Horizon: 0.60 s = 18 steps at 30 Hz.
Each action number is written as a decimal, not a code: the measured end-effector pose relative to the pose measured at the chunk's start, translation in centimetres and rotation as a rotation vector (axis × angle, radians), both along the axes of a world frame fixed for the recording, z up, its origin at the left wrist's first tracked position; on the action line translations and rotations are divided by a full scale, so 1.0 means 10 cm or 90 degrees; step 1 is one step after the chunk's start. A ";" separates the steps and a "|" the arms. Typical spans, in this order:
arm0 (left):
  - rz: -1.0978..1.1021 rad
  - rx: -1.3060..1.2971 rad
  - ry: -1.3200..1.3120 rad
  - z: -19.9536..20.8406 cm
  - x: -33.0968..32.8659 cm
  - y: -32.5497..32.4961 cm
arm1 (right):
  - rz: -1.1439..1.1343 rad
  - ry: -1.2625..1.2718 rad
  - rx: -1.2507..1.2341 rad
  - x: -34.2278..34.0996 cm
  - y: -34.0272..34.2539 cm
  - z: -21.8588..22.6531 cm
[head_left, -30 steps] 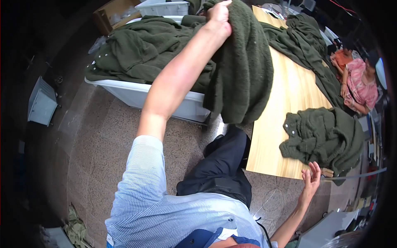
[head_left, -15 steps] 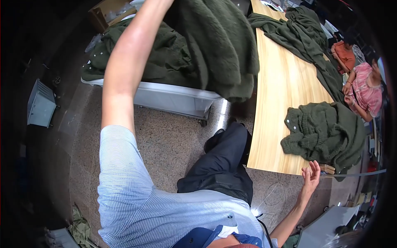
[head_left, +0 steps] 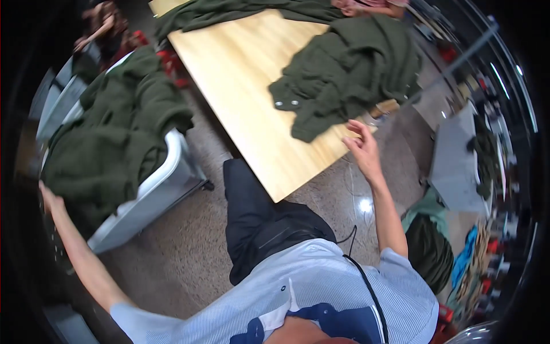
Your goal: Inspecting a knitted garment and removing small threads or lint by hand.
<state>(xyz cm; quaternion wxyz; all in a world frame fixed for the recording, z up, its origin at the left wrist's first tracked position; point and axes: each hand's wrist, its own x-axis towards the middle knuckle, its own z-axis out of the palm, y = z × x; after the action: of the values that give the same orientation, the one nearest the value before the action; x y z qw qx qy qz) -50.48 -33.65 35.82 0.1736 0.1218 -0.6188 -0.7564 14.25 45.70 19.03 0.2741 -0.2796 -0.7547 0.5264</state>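
At the far left, my left hand (head_left: 50,198) lies against the outer side of a heap of dark green knitted garments (head_left: 123,135). What shows of it is stretched out and slightly blurred, with no cloth visibly gripped. The heap fills a white wheeled bin (head_left: 177,152) and spills over its rim. My right hand (head_left: 364,150) is open beside the near edge of the wooden table (head_left: 260,137), its fingers apart, loosely bent and empty. Just beyond these fingertips, a crumpled dark green knitted garment (head_left: 349,71) with pale buttons rests on the tabletop.
More green cloth (head_left: 240,12) runs along the table's far side. One person (head_left: 378,7) is at the far edge, another (head_left: 103,26) at upper left. A grey bin (head_left: 458,163) stands at right, with a dark green bundle (head_left: 427,252) near it. A metal rail (head_left: 452,69) crosses the upper right.
The view has swung to the right. My left arm has come down from its raised reach, and the garment that hung in front of it now lies on the bin's heap. My right hand stays open by the table.
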 end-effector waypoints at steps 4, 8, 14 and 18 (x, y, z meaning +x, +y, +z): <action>0.513 -0.469 -0.112 -0.66 0.07 0.79 | -0.082 -0.085 0.104 0.11 0.15 0.05; 0.349 -0.947 0.403 -0.58 -0.01 1.13 | -0.093 -0.110 0.248 -0.37 0.43 0.14; -0.065 -1.301 -0.174 -2.03 0.03 0.51 | -0.156 -0.017 0.610 -0.92 1.03 0.75; -0.195 -1.300 -0.321 -2.65 -0.07 0.54 | -0.330 -0.155 0.589 -0.91 1.84 1.24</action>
<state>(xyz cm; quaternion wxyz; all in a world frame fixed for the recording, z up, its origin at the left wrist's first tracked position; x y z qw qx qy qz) -51.20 -28.27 9.35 -0.0369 -0.0074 -0.9873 0.1545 5.16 64.11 31.40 0.4000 -0.3660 -0.8401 0.0183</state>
